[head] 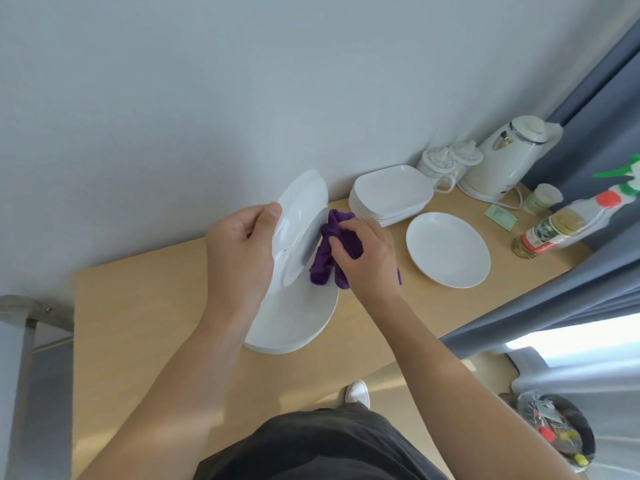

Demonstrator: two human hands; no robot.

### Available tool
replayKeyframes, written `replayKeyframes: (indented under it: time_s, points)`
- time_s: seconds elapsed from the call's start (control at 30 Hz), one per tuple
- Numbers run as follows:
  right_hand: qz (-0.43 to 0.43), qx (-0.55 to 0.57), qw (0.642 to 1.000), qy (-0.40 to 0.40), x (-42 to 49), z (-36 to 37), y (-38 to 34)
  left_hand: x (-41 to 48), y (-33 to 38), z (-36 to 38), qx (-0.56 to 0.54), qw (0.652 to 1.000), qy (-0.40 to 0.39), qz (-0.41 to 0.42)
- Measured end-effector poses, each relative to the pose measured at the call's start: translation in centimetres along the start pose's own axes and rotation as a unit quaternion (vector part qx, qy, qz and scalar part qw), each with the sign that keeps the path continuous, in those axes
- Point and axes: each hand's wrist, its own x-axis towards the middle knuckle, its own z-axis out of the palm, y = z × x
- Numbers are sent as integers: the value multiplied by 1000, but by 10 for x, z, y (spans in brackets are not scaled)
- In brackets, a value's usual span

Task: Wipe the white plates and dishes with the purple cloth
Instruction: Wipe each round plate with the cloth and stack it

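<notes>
Two hands meet over a pale wooden surface against a grey wall. The left hand has its fingers curled round a tilted plate; the right hand has its fingers bunching the cloth against it. Dishes and kettle sit at 2 o'clock, curtain at 3.

A lived-in room, likely a home: a light wooden surface against a plain wall carries an electric kettle, lidded mugs and stacked white dishes (blue-grey curtain and waste bin alongside).
</notes>
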Motion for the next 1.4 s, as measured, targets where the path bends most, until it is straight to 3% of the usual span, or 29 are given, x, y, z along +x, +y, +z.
replayKeyframes:
  time_s: [0.13, 0.2, 0.4, 0.63, 0.73, 0.8, 0.9, 0.97, 1.1, 1.27, 1.33, 1.4]
  points:
    - [49, 36, 996, -62, 15, -21, 14, -3, 7, 30, 53, 997, -14, 48]
    - [116, 105, 986, -64, 27, -38, 13, -5, 10, 49, 78, 994, -22, 72]
    - [282, 358, 885, -99, 69, -93, 17, -13, 4, 116, 152, 974, -66, 157]
    - [367, 386, 837, -126, 95, -126, 94, -22, -30, 193, 237, 922, -182, 245]
    - [386, 368, 840, -101, 99, -140, 127, -27, -44, 222, 258, 907, -251, 217]
    - [390, 356, 844, -92, 98, -150, 148, -30, -51, 239, 226, 925, -271, 141]
    - [405, 359, 839, -62, 97, -168, 178, -28, -61, 251, 201, 965, -159, 47]
    - [417, 364, 832, -44, 95, -181, 195, -22, -69, 254, 244, 966, -86, -3]
    - [419, 377, 826, -22, 91, -195, 223, -11, -86, 267, 269, 948, -116, -127]
    - [461, 382, 801, -14, 91, -204, 246, -9, -86, 293, 255, 952, -132, -109]
    - [464, 350, 813, -28, 91, -206, 258, -7, -85, 300, 264, 950, -134, -97]
    - [446, 282, 848, -53, 90, -205, 269, -4, -89, 305, 281, 947, -129, -86]
